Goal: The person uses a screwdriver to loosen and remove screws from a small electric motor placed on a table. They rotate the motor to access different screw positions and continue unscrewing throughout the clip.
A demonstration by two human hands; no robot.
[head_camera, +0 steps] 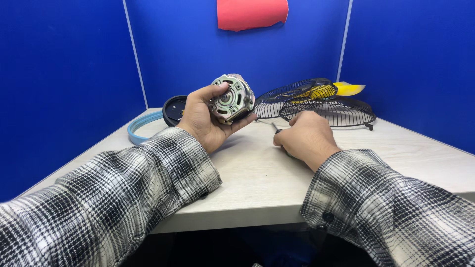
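Note:
My left hand [203, 121] holds a round metal fan motor [231, 98] up above the table, its face with the central shaft turned towards me. My right hand [306, 136] rests on the pale wooden table [257, 173] to the right of the motor. Its fingers are closed around a screwdriver [275, 128], of which only the thin metal shaft shows past the knuckles. Both arms wear black-and-white checked sleeves.
Two black wire fan grilles [321, 106] lie at the back right with a yellow fan blade [341, 90] among them. A black round part [174, 110] and a light blue ring [143, 126] lie at the back left. Blue partition walls surround the table; a red sheet [252, 14] hangs above.

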